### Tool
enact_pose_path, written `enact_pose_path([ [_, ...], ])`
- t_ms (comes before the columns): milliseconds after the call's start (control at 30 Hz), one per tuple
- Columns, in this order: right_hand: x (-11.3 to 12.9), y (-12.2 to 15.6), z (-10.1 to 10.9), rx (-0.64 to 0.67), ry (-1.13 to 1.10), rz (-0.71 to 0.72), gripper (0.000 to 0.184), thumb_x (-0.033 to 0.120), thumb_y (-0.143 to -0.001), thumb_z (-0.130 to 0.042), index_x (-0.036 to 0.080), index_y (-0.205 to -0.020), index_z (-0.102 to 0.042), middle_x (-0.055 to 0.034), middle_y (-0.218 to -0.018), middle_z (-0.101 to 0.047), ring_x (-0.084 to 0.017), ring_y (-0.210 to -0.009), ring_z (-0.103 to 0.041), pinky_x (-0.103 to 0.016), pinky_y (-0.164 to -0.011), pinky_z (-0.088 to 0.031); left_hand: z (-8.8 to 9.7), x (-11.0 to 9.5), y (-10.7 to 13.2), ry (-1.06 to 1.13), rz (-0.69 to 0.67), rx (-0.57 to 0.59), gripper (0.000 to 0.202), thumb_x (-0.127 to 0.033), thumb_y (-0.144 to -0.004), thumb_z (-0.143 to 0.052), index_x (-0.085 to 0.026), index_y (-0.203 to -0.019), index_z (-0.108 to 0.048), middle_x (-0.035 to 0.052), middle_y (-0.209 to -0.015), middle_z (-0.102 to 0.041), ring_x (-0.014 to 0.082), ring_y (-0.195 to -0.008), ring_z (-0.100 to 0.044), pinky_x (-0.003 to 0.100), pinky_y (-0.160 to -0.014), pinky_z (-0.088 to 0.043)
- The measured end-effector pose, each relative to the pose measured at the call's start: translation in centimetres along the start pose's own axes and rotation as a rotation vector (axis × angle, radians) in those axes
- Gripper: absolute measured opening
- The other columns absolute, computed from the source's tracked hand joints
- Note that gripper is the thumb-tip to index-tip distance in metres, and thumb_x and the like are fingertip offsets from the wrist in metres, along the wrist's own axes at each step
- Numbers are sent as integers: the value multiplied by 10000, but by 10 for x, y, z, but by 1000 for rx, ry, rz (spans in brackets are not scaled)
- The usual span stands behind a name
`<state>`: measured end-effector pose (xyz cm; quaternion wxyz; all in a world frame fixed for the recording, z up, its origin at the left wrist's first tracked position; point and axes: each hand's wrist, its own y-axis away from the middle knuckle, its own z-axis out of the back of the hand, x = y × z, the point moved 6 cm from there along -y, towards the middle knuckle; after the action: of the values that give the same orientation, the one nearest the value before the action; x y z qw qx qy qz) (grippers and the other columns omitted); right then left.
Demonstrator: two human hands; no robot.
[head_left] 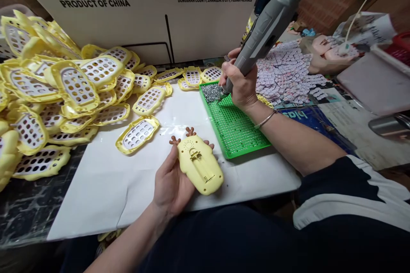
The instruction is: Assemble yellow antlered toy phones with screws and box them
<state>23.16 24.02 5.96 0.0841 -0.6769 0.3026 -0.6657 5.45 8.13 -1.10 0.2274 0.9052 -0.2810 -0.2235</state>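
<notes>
In my left hand (173, 183) lies a yellow plastic toy phone (202, 164) with brown antlers, its back turned up to show an uncovered battery compartment and small screw holes. My right hand (241, 79) is wrapped around a grey electric screwdriver (264, 27), which points down and to the left. The screwdriver's tip is at a pile of small silver screws (211, 93) in the far left corner of a green perforated tray (238, 130). Whether a screw sits on the tip is too small to tell.
Many yellow shells with white perforated inserts (78, 85) are heaped at the left; one shell (137, 135) lies nearer on the white board (105, 179). A large printed carton (144, 21) stands behind. Many small white pieces (285, 72) are piled beyond the tray.
</notes>
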Motion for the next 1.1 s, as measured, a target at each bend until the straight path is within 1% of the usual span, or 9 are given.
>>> enact_pose_path([
  [100,14,-1,-2,3,-67,27,369,506,-674,-687,281,-862,-463,87,-535,-430,-110,-404,-435,-280,-449,-397,-1,0,1,-6,-9,24,408,-403,-942,-358,-130,-1065,-634,149,-994,-700,278,-944,-671,511,-925,-488],
  [200,43,5,-7,22,-145,34,312,425,-674,-692,282,-845,-475,94,-523,-394,-104,-403,-422,-273,-432,-375,-2,-2,0,-17,-34,19,445,-449,-937,-348,-128,-1056,-633,152,-931,-696,269,-875,-677,487,-884,-508],
  [333,92,33,-22,88,-298,6,247,312,-680,-687,271,-837,-501,74,-596,-428,-88,-425,-420,-282,-442,-370,-2,-2,-2,-18,-32,-6,501,-488,-930,-340,-94,-1038,-629,171,-933,-696,270,-869,-679,436,-838,-529],
  [433,115,59,-35,182,-311,-47,233,308,-719,-677,268,-875,-508,70,-594,-448,-107,-427,-452,-301,-429,-360,0,-1,-4,-14,-24,-15,507,-491,-931,-338,-89,-1033,-630,169,-933,-704,265,-871,-683,412,-823,-535],
  [500,118,72,-42,234,-300,-70,245,317,-726,-687,281,-897,-516,75,-555,-455,-123,-419,-460,-312,-432,-375,0,-1,-4,-18,-16,-2,519,-496,-934,-327,-86,-1023,-632,168,-923,-708,259,-856,-687,402,-816,-537],
  [600,113,82,-49,284,-277,-92,284,353,-718,-706,309,-927,-519,79,-537,-485,-137,-419,-466,-318,-459,-409,-1,0,-4,-20,-6,48,525,-502,-934,-323,-91,-1036,-634,163,-935,-708,249,-862,-686,388,-814,-538],
  [733,105,83,-51,295,-303,-121,308,383,-718,-714,296,-934,-512,82,-539,-498,-136,-421,-472,-300,-449,-405,-1,0,-5,-11,-4,77,533,-503,-936,-317,-95,-1085,-625,156,-948,-705,248,-877,-680,395,-811,-539],
  [967,101,86,-52,315,-404,-129,253,277,-742,-695,246,-942,-542,82,-544,-524,-105,-423,-469,-268,-450,-392,0,1,-5,-13,-5,78,525,-499,-939,-311,-92,-1021,-631,155,-935,-706,242,-860,-683,395,-801,-546],
  [1100,98,86,-52,306,-321,-147,315,370,-721,-711,281,-948,-513,91,-536,-511,-118,-420,-470,-270,-444,-401,0,1,-5,-20,-9,68,513,-495,-939,-316,-97,-1036,-624,157,-946,-703,244,-865,-682,398,-814,-539],
])
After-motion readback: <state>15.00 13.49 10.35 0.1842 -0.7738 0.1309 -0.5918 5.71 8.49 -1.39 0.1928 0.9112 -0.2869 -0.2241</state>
